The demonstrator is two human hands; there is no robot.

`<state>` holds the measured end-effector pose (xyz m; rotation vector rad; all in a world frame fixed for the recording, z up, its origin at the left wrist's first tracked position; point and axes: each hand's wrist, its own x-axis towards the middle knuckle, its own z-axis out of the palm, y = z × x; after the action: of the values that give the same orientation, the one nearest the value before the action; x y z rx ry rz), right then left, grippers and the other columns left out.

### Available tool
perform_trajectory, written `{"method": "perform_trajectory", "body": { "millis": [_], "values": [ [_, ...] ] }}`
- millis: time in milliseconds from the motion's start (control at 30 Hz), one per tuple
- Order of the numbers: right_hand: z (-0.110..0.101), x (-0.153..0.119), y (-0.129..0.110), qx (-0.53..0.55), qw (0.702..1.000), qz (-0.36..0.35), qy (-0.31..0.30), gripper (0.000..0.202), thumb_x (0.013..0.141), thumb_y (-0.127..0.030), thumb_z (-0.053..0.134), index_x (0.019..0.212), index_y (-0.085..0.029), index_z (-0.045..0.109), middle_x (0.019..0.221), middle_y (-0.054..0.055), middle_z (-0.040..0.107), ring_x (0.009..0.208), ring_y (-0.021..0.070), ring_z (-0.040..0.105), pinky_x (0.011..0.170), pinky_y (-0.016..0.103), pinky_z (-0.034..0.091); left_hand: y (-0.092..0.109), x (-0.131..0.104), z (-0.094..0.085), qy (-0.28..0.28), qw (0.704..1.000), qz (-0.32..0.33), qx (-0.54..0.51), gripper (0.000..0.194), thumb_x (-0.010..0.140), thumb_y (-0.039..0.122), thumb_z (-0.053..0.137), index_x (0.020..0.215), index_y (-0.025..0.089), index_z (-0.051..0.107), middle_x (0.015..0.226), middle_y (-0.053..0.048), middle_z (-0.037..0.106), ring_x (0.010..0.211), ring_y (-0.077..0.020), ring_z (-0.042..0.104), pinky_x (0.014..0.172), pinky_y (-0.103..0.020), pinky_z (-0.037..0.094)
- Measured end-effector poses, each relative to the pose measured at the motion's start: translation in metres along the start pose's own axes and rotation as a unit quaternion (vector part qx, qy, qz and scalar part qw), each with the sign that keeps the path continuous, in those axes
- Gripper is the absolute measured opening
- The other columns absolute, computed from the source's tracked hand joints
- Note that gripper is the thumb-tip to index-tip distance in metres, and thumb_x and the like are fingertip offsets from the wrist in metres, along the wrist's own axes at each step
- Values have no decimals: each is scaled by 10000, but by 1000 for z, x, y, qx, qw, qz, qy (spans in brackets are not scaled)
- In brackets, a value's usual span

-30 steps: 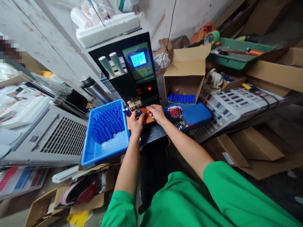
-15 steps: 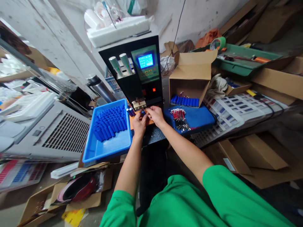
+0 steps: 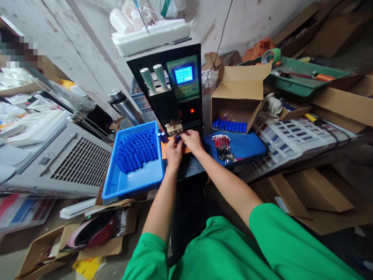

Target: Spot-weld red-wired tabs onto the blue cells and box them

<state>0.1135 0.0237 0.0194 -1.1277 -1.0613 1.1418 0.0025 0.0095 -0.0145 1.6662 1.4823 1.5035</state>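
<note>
My left hand (image 3: 174, 153) is closed on a blue cylindrical cell (image 3: 178, 138) just below the metal electrodes (image 3: 174, 128) of a black machine (image 3: 159, 107). Beside it my right hand (image 3: 192, 142) is pinched at the same spot; what its fingertips hold is too small to make out. Two blue cells (image 3: 162, 137) stand on the orange surface (image 3: 163, 149) left of my hands. The machine's blue display (image 3: 184, 75) and a red light (image 3: 192, 111) are lit.
A blue tray (image 3: 134, 186) of blue cells is on the left. At right, an open cardboard box (image 3: 237, 89) holds blue cells, with a bundle of red and black wires (image 3: 223, 147) before it on a blue mat (image 3: 250, 149). A metal flask (image 3: 125, 107) stands behind the tray.
The whole view has shifted slightly. Both hands remain together under the electrodes, with my left hand's fingers a little closer in around the cell.
</note>
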Motion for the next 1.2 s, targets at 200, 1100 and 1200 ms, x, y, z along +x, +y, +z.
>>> {"method": "perform_trajectory", "body": {
  "millis": [200,1100,1200],
  "values": [
    [2,-1,-3,-48,998,-39,27,198,766,-290,624,600,-197,568,593,-16,594,615,132,541,589,235,388,1,0,-1,-9,1000,3,-5,312,844,332,674,1118,195,734,896,-35,743,740,-159,654,741,-281,526],
    [2,10,8,-27,999,-21,5,194,742,-320,663,629,-178,595,625,-13,610,643,134,543,599,230,395,1,-1,-2,-8,1000,9,26,352,856,318,668,1183,199,721,874,-35,736,744,-168,644,740,-287,507],
    [2,7,6,-29,999,-24,6,188,742,-318,656,633,-177,594,647,-8,622,655,137,550,608,235,402,0,-1,-2,-11,999,9,32,346,865,329,662,1174,187,722,868,-39,724,754,-168,640,740,-284,503]
  ]
}}
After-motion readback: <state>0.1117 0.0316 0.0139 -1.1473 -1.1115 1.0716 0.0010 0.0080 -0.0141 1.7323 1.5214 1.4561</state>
